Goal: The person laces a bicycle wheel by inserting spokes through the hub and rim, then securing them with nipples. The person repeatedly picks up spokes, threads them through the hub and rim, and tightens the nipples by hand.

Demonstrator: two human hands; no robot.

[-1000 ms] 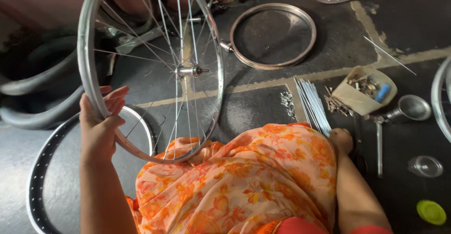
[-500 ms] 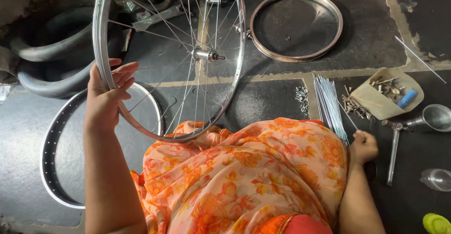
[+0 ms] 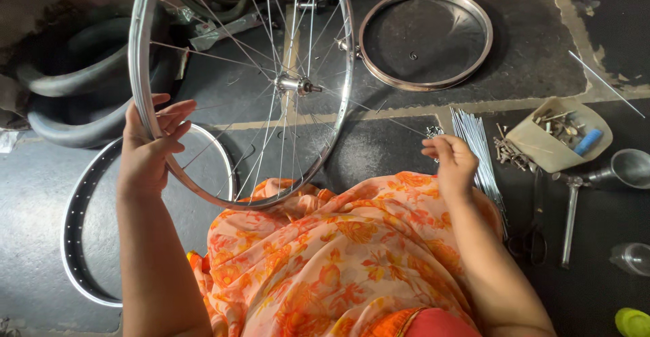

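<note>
A spoked silver bicycle wheel (image 3: 145, 53) stands tilted on my lap, hub (image 3: 296, 84) in the middle. My left hand (image 3: 150, 151) grips its rim at the lower left, fingers curled through the spokes. My right hand (image 3: 450, 164) is raised above my knee, fingertips pinched together near a small heap of spoke nipples (image 3: 433, 132); whether it holds one I cannot tell. A bundle of loose silver spokes (image 3: 474, 147) lies on the floor just right of that hand. My lap is covered with orange flowered cloth (image 3: 338, 256).
A bare rim (image 3: 426, 39) lies ahead on the dark floor, another rim (image 3: 74, 242) at my left. Black tyres (image 3: 74, 80) are piled at far left. To the right are a beige tray of small parts (image 3: 562, 134), a metal funnel (image 3: 626, 168) and a long tool (image 3: 569, 222).
My right hand rose from the floor beside the spokes to above my knee, fingers pinched. The view shifted and the wheel now sits more centred; my left hand keeps its grip on the rim.
</note>
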